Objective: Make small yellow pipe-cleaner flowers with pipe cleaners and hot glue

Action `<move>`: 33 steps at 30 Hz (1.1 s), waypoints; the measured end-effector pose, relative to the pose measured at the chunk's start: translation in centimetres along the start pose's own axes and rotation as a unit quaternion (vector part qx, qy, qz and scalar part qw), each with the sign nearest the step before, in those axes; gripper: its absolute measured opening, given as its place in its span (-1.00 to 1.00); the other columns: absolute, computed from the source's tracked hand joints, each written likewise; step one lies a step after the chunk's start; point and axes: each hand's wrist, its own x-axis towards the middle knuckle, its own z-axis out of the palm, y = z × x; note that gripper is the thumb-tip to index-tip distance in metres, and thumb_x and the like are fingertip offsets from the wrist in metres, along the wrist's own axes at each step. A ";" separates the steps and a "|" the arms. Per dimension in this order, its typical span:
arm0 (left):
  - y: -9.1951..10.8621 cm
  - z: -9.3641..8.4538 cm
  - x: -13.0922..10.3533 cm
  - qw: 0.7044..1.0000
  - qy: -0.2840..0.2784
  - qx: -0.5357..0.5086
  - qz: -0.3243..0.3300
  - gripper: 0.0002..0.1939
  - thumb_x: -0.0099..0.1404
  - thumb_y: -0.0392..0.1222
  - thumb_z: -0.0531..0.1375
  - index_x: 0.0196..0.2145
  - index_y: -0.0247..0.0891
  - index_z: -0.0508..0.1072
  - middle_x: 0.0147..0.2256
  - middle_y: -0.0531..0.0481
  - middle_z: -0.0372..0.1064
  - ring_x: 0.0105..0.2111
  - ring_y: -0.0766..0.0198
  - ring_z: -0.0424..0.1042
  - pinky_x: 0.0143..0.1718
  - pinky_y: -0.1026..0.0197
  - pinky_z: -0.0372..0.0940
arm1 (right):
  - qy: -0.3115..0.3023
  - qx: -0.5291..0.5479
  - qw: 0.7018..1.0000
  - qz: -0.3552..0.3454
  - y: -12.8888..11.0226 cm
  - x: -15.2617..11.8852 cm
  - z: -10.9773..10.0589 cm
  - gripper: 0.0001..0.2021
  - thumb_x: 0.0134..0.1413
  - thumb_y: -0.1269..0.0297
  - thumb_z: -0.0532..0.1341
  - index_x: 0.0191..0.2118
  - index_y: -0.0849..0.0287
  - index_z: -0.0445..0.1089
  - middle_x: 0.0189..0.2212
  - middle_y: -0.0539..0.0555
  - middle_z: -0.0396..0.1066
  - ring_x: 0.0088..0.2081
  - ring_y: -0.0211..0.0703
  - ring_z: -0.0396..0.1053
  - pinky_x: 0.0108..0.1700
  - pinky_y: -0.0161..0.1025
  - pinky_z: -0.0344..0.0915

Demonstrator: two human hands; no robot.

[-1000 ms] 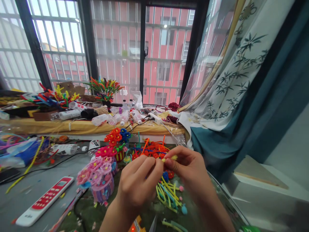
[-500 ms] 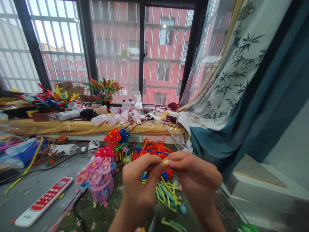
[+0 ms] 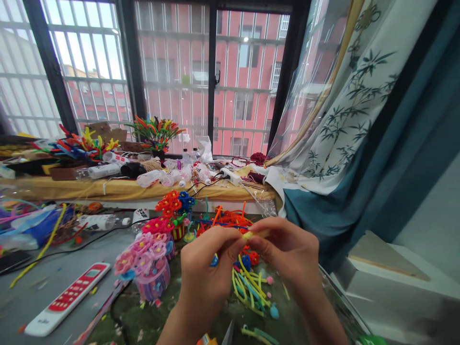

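My left hand point(image 3: 206, 268) and my right hand point(image 3: 293, 254) meet over the middle of the table. Between their fingertips they pinch a short piece of yellow pipe cleaner point(image 3: 247, 235). Both hands are closed, and much of the piece is hidden by the fingers. Just below lies a loose bunch of yellow and teal pipe cleaners point(image 3: 249, 290). A few more cut pieces point(image 3: 258, 335) rest near the bottom edge. Beside my left wrist shows the blade of what look like scissors point(image 3: 227, 334). Orange-red pipe cleaner pieces point(image 3: 230, 218) are heaped behind the hands.
A pot of pink pipe cleaner flowers point(image 3: 153, 278) stands left of my hands, with orange and blue ones point(image 3: 168, 203) behind. A white and red remote control point(image 3: 68, 299) lies at the left. Plastic bottles point(image 3: 98, 171) clutter the window ledge. A black cable point(image 3: 86, 244) crosses the table.
My right hand has shifted slightly left and turned, and its fingers have moved along the yellow pipe cleaner. A yellow end now shows between those fingers. The left hand stays almost in place.
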 end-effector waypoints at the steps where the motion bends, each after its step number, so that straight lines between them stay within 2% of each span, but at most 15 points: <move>1: 0.0 -0.1 0.1 0.999 0.002 0.036 0.041 -0.91 0.25 -0.37 0.26 -0.41 -0.27 0.50 -0.49 0.09 0.46 -0.51 0.42 0.38 -0.44 0.41 0.23 | -0.011 0.030 0.998 0.060 0.0 0.1 -0.1 -0.89 -0.01 0.37 0.42 -0.30 0.07 0.56 -0.46 -0.02 0.55 -0.47 -0.27 0.49 -0.43 -0.41 0.43; 3: -0.1 -0.4 0.2 0.992 0.006 0.077 0.104 -0.92 0.25 -0.40 0.26 -0.38 -0.29 0.50 -0.47 0.07 0.49 -0.50 0.42 0.41 -0.42 0.42 0.26 | -0.034 0.085 0.985 0.145 0.0 0.3 -0.2 -0.85 -0.04 0.26 0.45 -0.29 0.09 0.56 -0.48 -0.01 0.56 -0.50 -0.29 0.48 -0.45 -0.44 0.41; 6: -0.4 -0.4 0.4 0.985 0.004 0.096 0.142 -0.92 0.25 -0.43 0.26 -0.36 -0.31 0.49 -0.46 0.05 0.51 -0.47 0.43 0.45 -0.41 0.44 0.28 | -0.039 0.141 0.969 0.201 0.0 0.6 -0.1 -0.81 -0.09 0.19 0.48 -0.36 0.13 0.55 -0.57 -0.02 0.53 -0.56 -0.31 0.45 -0.51 -0.45 0.38; 10: -0.3 -0.4 0.6 0.989 -0.009 0.087 0.122 -0.92 0.25 -0.43 0.25 -0.35 -0.30 0.49 -0.45 0.07 0.52 -0.48 0.44 0.48 -0.40 0.46 0.31 | -0.020 0.166 0.961 0.220 0.1 0.7 0.4 -0.77 -0.16 0.16 0.50 -0.45 0.17 0.54 -0.67 -0.03 0.48 -0.64 -0.34 0.39 -0.58 -0.47 0.32; 19: 0.1 -0.4 0.6 0.997 -0.014 0.061 0.055 -0.91 0.27 -0.37 0.23 -0.39 -0.28 0.48 -0.50 0.12 0.49 -0.55 0.46 0.43 -0.46 0.46 0.28 | -0.013 0.147 0.960 0.237 0.1 0.5 0.6 -0.76 -0.12 0.11 0.47 -0.48 0.18 0.54 -0.70 -0.02 0.46 -0.66 -0.35 0.36 -0.62 -0.48 0.26; 23: -0.3 -0.1 0.5 0.999 -0.030 0.039 -0.005 -0.87 0.30 -0.31 0.20 -0.43 -0.26 0.45 -0.52 0.13 0.45 -0.55 0.42 0.40 -0.48 0.40 0.25 | 0.000 0.090 0.976 0.198 0.0 0.5 0.9 -0.79 -0.12 0.16 0.47 -0.48 0.18 0.54 -0.69 -0.02 0.46 -0.66 -0.32 0.35 -0.59 -0.43 0.30; 27: -0.6 0.1 0.4 0.995 -0.045 -0.009 -0.084 -0.81 0.31 -0.21 0.17 -0.47 -0.26 0.42 -0.54 0.10 0.37 -0.54 0.36 0.34 -0.49 0.34 0.19 | 0.041 0.006 0.991 0.127 -0.2 0.3 1.5 -0.88 -0.10 0.27 0.43 -0.50 0.16 0.54 -0.62 0.00 0.52 -0.61 -0.26 0.41 -0.56 -0.40 0.33; 30: -0.4 0.3 0.3 0.984 -0.038 -0.068 -0.162 -0.76 0.28 -0.14 0.19 -0.51 -0.27 0.38 -0.58 0.11 0.24 -0.56 0.38 0.21 -0.53 0.34 0.09 | 0.062 -0.076 0.994 0.045 -0.1 -0.1 1.7 -0.91 -0.05 0.39 0.38 -0.51 0.14 0.54 -0.60 -0.02 0.54 -0.57 -0.25 0.44 -0.53 -0.40 0.35; 33: -0.2 0.6 0.4 0.965 -0.032 -0.135 -0.223 -0.74 0.25 -0.08 0.22 -0.50 -0.28 0.36 -0.58 0.14 0.14 -0.57 0.41 0.10 -0.56 0.34 0.00 | 0.088 -0.167 0.979 -0.082 0.2 -0.7 1.8 -0.83 0.01 0.54 0.30 -0.45 0.10 0.53 -0.57 -0.05 0.54 -0.56 -0.26 0.46 -0.48 -0.40 0.39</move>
